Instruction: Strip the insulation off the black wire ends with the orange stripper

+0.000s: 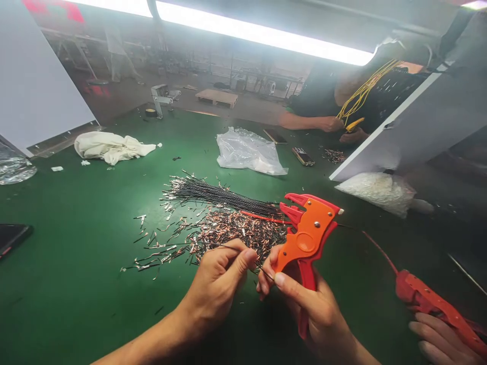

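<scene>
My left hand (222, 279) pinches a thin black wire (255, 270) between thumb and forefinger. In my right hand (304, 299) is an orange and red wire stripper (310, 228), its jaws pointing up and left, apart, with nothing seen between them. The right thumb and fingertips also meet the black wire just below the tool's body. Beyond my hands lies a bundle of black wires (224, 195) with bare ends at the left. Between bundle and hands spreads a heap of copper and black wire scraps (236, 230). One red wire (262, 218) lies along the bundle.
At right, another person's hand (441, 334) holds a red tool (437, 299). Across the green table (95, 218), a co-worker grips yellow wires (365, 91). Farther back lie a clear plastic bag (249, 152), a white cloth (110, 146), phones (303, 156) and a bulging bag (380, 190).
</scene>
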A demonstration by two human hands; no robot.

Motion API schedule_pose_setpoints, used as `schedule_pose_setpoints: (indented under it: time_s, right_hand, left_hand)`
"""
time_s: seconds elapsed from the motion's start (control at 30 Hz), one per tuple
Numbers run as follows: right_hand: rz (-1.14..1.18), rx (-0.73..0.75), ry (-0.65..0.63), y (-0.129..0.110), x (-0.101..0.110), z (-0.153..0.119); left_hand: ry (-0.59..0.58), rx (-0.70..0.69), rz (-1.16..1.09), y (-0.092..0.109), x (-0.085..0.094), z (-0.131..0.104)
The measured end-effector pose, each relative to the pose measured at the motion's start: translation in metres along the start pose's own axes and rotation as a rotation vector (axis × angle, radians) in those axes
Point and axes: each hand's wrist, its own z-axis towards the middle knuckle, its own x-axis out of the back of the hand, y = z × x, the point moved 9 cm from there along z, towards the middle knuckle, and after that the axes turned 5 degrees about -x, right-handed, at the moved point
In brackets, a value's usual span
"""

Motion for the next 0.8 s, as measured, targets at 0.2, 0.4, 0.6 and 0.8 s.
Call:
schedule_pose_setpoints:
  time_s: [0.2,0.4,0.6,0.8]
  right_hand:
    - [0.320,-0.108,-0.232,0.016,-0.025,-0.004]
    - [0.472,-0.278,-0.430,0.038,-0.054,-0.014]
    - [0.436,-0.304,-0.486,0.040,-0.059,-0.016]
    - [0.499,-0.280,-0.498,0.037,-0.060,-0.013]
  left_hand:
    - [0.304,0.118,-0.220,0.002,0.042,0.007]
    - [0.186,0.129,-0.413,0.018,0.035,0.009]
    - [0.131,0.122,-0.491,0.017,0.032,0.009]
    - [0.120,0.130,-0.458,0.016,0.030,0.010]
